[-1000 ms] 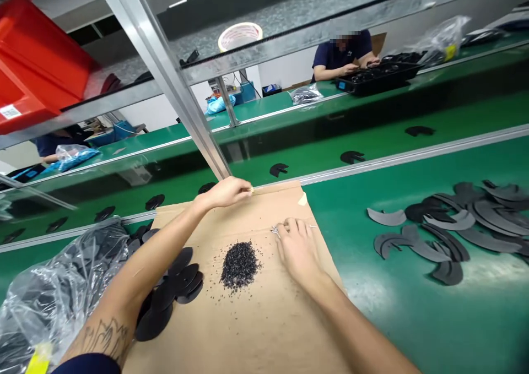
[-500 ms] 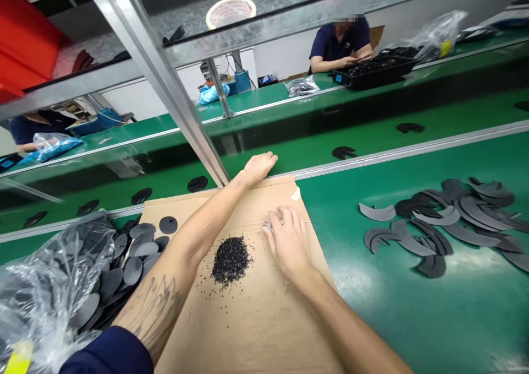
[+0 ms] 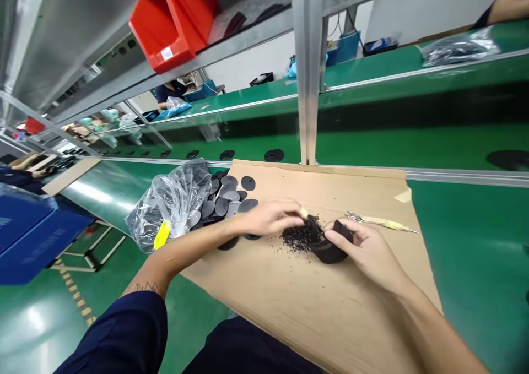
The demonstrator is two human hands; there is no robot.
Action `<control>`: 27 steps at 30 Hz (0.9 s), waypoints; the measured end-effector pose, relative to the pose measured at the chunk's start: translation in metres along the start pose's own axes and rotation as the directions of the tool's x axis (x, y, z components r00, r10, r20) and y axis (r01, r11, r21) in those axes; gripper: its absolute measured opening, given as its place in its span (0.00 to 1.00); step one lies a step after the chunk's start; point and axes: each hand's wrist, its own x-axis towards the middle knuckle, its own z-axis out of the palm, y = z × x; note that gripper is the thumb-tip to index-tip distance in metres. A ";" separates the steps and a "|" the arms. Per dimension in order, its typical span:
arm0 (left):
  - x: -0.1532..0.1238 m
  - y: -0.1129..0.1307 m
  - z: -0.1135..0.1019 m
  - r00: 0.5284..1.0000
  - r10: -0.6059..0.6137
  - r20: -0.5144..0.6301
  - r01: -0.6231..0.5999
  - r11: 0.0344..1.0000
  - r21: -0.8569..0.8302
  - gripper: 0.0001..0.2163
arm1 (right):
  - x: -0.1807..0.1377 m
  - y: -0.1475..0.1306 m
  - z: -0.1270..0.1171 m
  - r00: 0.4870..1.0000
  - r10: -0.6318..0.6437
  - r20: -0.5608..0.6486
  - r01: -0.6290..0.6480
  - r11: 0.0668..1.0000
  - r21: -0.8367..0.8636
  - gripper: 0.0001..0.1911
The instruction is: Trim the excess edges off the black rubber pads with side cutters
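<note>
On the brown cardboard sheet (image 3: 330, 308) lies a small heap of black crumbs (image 3: 298, 237). My left hand (image 3: 268, 218) is pinched at the heap's left edge, its fingertips pressed together on something small that I cannot make out. My right hand (image 3: 366, 248) is closed around a black round piece (image 3: 329, 251), held against the right side of the heap. A thin metal tool with a pale handle (image 3: 380, 221) lies loose on the cardboard just beyond my right hand.
Several black discs (image 3: 225, 196) spill from a clear plastic bag (image 3: 173, 203) at the cardboard's left. An upright metal post (image 3: 308, 71) stands at its far edge. Red bins (image 3: 173, 21) sit on the shelf above. Green conveyor belt (image 3: 467, 236) runs behind; another person's arm (image 3: 510, 4) shows top right.
The view has swung left. My left hand came back from the cardboard's far edge to the crumbs. My right hand let go of the metal tool and now holds a black piece.
</note>
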 end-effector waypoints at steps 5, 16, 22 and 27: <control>-0.002 -0.069 -0.045 0.909 -0.371 -0.187 0.411 0.873 0.262 0.06 | 0.004 0.008 0.004 0.980 0.012 -0.200 -0.011 1.000 0.005 0.27; -0.010 -0.034 -0.028 0.945 -0.137 -0.299 0.169 0.982 0.087 0.13 | -0.006 -0.002 0.016 0.975 0.221 0.017 -0.217 0.939 0.266 0.27; -0.039 0.017 0.032 0.861 0.153 -0.485 -0.288 0.932 -0.219 0.08 | -0.010 0.003 0.022 0.930 0.328 0.167 -0.364 0.887 0.285 0.28; -0.040 0.014 0.060 0.869 0.026 -0.494 -0.217 0.917 -0.334 0.07 | -0.012 0.004 0.025 0.928 0.336 0.162 -0.369 0.892 0.262 0.26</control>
